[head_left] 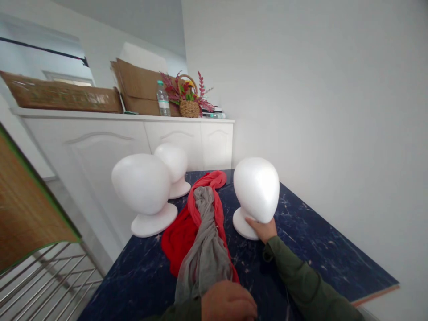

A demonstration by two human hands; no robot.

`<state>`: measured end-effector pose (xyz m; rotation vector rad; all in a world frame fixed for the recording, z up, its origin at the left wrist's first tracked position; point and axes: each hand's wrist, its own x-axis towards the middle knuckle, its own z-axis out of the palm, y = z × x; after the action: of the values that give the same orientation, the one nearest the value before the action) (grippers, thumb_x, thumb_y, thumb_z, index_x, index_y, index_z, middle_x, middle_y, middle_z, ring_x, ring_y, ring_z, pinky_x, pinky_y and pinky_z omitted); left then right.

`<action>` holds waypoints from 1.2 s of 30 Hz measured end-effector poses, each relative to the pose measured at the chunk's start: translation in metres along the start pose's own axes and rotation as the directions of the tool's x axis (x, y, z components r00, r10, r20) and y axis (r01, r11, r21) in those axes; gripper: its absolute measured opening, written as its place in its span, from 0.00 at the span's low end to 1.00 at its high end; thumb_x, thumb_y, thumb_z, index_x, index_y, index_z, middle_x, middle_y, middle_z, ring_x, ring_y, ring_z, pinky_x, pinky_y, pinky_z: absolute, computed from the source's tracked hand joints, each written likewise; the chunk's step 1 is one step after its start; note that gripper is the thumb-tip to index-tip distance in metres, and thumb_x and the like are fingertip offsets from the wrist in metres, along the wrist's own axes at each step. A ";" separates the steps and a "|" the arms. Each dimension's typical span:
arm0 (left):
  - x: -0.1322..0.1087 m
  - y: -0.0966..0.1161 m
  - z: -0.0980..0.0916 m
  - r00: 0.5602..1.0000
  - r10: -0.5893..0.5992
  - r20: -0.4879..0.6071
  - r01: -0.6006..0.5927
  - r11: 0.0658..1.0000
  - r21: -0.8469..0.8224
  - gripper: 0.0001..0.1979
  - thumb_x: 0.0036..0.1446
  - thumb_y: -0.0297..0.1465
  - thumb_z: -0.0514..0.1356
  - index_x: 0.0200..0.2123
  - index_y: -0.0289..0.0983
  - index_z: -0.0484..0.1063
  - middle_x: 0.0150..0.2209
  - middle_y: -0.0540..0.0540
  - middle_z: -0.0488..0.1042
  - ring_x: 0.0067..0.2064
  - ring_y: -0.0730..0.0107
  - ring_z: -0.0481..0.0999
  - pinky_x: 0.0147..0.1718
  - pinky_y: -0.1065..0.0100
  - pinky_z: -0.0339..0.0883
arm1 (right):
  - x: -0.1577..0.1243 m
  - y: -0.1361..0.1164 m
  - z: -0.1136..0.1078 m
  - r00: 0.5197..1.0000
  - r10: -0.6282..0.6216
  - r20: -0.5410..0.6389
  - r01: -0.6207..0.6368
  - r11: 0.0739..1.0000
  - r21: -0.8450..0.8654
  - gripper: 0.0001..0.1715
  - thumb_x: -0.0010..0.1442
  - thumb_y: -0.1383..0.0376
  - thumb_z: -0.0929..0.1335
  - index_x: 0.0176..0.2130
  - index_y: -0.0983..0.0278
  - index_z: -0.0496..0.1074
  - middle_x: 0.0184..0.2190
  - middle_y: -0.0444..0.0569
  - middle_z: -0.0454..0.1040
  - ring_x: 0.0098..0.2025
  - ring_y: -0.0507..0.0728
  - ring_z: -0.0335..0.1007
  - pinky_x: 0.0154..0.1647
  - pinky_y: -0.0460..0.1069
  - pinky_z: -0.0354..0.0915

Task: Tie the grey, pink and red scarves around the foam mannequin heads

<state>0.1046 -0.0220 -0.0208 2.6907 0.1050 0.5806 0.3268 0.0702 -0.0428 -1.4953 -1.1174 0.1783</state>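
Note:
My right hand [266, 229] is wrapped round the neck of a white mannequin head [256, 187], which stands on its round base on the dark blue marbled table [321, 240]. At the bottom edge my left hand [229, 301] is curled closed beside the near end of a grey scarf [207, 249]; whether anything is inside its fingers is hidden. That scarf lies lengthwise, twisted in its middle, over a red scarf [179, 232] and a coral-pink scarf [219, 209]. Two more white heads, a nearer one [142, 183] and a farther one [172, 162], stand on the left.
Behind the table runs a white cabinet [107, 142] bearing cardboard boxes [143, 84], a plastic bottle [163, 99] and a wicker flower basket [189, 108]. A metal rack [50, 276] with a woven mat [30, 205] is at the left. A white wall borders the right.

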 end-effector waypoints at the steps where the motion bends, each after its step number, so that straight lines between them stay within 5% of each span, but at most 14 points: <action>1: 0.005 -0.007 -0.010 0.994 -0.088 -0.067 0.092 0.994 0.057 0.12 0.56 0.29 0.46 0.41 0.38 0.65 0.39 0.44 0.70 0.40 0.67 0.69 0.38 0.65 0.63 | -0.001 0.000 0.002 1.000 0.013 -0.007 -0.013 1.000 0.012 0.45 0.32 0.54 0.72 0.49 0.70 0.61 0.45 0.56 0.68 0.46 0.61 0.64 0.47 0.54 0.61; 3: 0.016 -0.025 -0.032 0.920 -0.302 -0.248 0.353 0.916 0.193 0.13 0.55 0.30 0.46 0.43 0.37 0.63 0.41 0.42 0.69 0.44 0.64 0.67 0.43 0.62 0.61 | -0.002 0.001 0.004 0.999 0.030 -0.026 -0.029 0.999 0.022 0.45 0.31 0.55 0.72 0.48 0.69 0.61 0.44 0.56 0.68 0.46 0.60 0.64 0.45 0.54 0.62; 6: 0.025 -0.062 -0.058 0.693 -0.579 -0.429 0.716 0.624 0.313 0.19 0.52 0.36 0.49 0.47 0.34 0.60 0.45 0.37 0.66 0.48 0.57 0.64 0.46 0.58 0.57 | -0.002 0.004 0.006 0.999 0.014 -0.048 -0.013 1.000 0.022 0.43 0.30 0.57 0.72 0.47 0.67 0.62 0.43 0.54 0.69 0.46 0.60 0.63 0.45 0.54 0.62; 8: 0.023 -0.085 -0.065 0.508 -0.766 -0.394 0.856 0.398 0.330 0.24 0.48 0.39 0.53 0.45 0.30 0.62 0.43 0.33 0.67 0.46 0.50 0.66 0.42 0.55 0.60 | -0.001 0.007 0.006 0.999 -0.014 -0.047 0.014 1.000 0.008 0.43 0.30 0.57 0.72 0.46 0.67 0.62 0.43 0.53 0.68 0.46 0.60 0.62 0.46 0.55 0.61; 10: 0.018 -0.101 -0.066 0.385 -0.872 -0.302 0.899 0.280 0.337 0.20 0.46 0.38 0.54 0.40 0.30 0.66 0.39 0.32 0.69 0.42 0.50 0.69 0.38 0.57 0.61 | -0.001 0.008 0.005 0.998 -0.051 -0.027 0.050 0.998 -0.032 0.43 0.30 0.56 0.72 0.46 0.67 0.62 0.44 0.54 0.66 0.47 0.62 0.60 0.48 0.56 0.59; 17: 0.003 -0.096 -0.080 0.319 -0.850 -0.420 0.941 0.230 0.248 0.14 0.53 0.32 0.43 0.36 0.32 0.64 0.36 0.37 0.71 0.39 0.59 0.70 0.37 0.61 0.62 | -0.018 0.000 -0.010 0.999 -0.036 -0.037 0.031 0.990 -0.139 0.49 0.32 0.56 0.71 0.51 0.70 0.54 0.48 0.59 0.57 0.53 0.66 0.48 0.53 0.59 0.49; 20: 0.003 -0.086 -0.088 0.229 -0.791 -0.568 0.946 0.317 -0.060 0.17 0.55 0.36 0.42 0.38 0.33 0.64 0.37 0.40 0.71 0.41 0.62 0.70 0.39 0.63 0.62 | -0.035 -0.008 -0.024 0.992 0.101 -0.074 -0.105 0.993 -0.056 0.42 0.37 0.55 0.70 0.48 0.69 0.55 0.45 0.58 0.59 0.49 0.64 0.54 0.49 0.58 0.53; 24: 0.012 -0.069 -0.076 0.081 -0.754 -0.652 0.708 0.504 -0.495 0.19 0.55 0.38 0.43 0.45 0.35 0.63 0.47 0.43 0.67 0.49 0.64 0.65 0.48 0.64 0.59 | -0.059 -0.023 -0.032 0.950 0.127 0.285 -0.192 0.958 0.214 0.21 0.48 0.52 0.64 0.35 0.66 0.64 0.29 0.49 0.66 0.33 0.56 0.62 0.36 0.52 0.59; 26: 0.018 -0.058 -0.059 0.126 -0.746 -0.654 0.616 0.575 -0.538 0.20 0.55 0.39 0.45 0.48 0.36 0.61 0.48 0.44 0.66 0.50 0.64 0.64 0.49 0.64 0.58 | -0.070 -0.033 -0.029 0.842 0.025 0.539 -0.274 0.881 0.387 0.22 0.50 0.50 0.62 0.35 0.65 0.67 0.30 0.49 0.68 0.34 0.55 0.63 0.37 0.51 0.59; 27: 0.021 -0.052 -0.049 0.202 -0.735 -0.648 0.591 0.619 -0.518 0.20 0.55 0.39 0.46 0.48 0.36 0.61 0.48 0.44 0.66 0.50 0.64 0.64 0.48 0.64 0.59 | -0.074 -0.039 -0.025 0.770 -0.020 0.638 -0.364 0.807 0.465 0.25 0.50 0.48 0.61 0.37 0.65 0.67 0.32 0.50 0.69 0.36 0.56 0.64 0.39 0.51 0.59; 31: 0.023 -0.033 -0.022 0.751 -0.505 -0.426 0.428 0.863 -0.270 0.16 0.55 0.36 0.46 0.40 0.36 0.68 0.39 0.44 0.71 0.42 0.65 0.68 0.42 0.66 0.63 | -0.084 -0.058 -0.013 0.400 -0.079 0.913 -0.839 0.369 0.400 0.37 0.48 0.41 0.58 0.43 0.68 0.66 0.38 0.54 0.70 0.41 0.58 0.65 0.44 0.54 0.58; 32: 0.022 -0.033 -0.021 0.829 -0.431 -0.357 0.380 0.902 -0.207 0.16 0.56 0.35 0.44 0.38 0.36 0.69 0.37 0.44 0.71 0.41 0.66 0.69 0.42 0.66 0.63 | -0.084 -0.061 -0.013 0.325 -0.057 0.944 -0.899 0.291 0.327 0.35 0.47 0.43 0.60 0.43 0.68 0.66 0.36 0.54 0.70 0.40 0.58 0.66 0.43 0.54 0.59; 34: 0.018 -0.039 -0.025 0.854 -0.399 -0.334 0.385 0.916 -0.112 0.16 0.57 0.32 0.43 0.35 0.36 0.69 0.35 0.44 0.71 0.40 0.67 0.68 0.42 0.65 0.62 | -0.083 -0.061 -0.014 0.232 0.033 0.972 -0.955 0.198 0.221 0.27 0.48 0.53 0.65 0.43 0.68 0.66 0.33 0.53 0.72 0.37 0.57 0.68 0.43 0.54 0.59; 36: 0.013 -0.055 -0.032 0.770 -0.491 -0.407 0.506 0.859 -0.080 0.14 0.56 0.32 0.43 0.35 0.35 0.68 0.34 0.44 0.71 0.39 0.68 0.68 0.41 0.65 0.62 | -0.080 -0.057 -0.018 0.165 0.148 0.975 -0.980 0.136 0.146 0.21 0.50 0.60 0.65 0.42 0.69 0.66 0.28 0.51 0.73 0.33 0.56 0.69 0.42 0.53 0.60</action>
<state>0.1032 0.0426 -0.0100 2.3654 0.9264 0.9609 0.2665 -0.0082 -0.0275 -0.7665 -0.5585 2.1012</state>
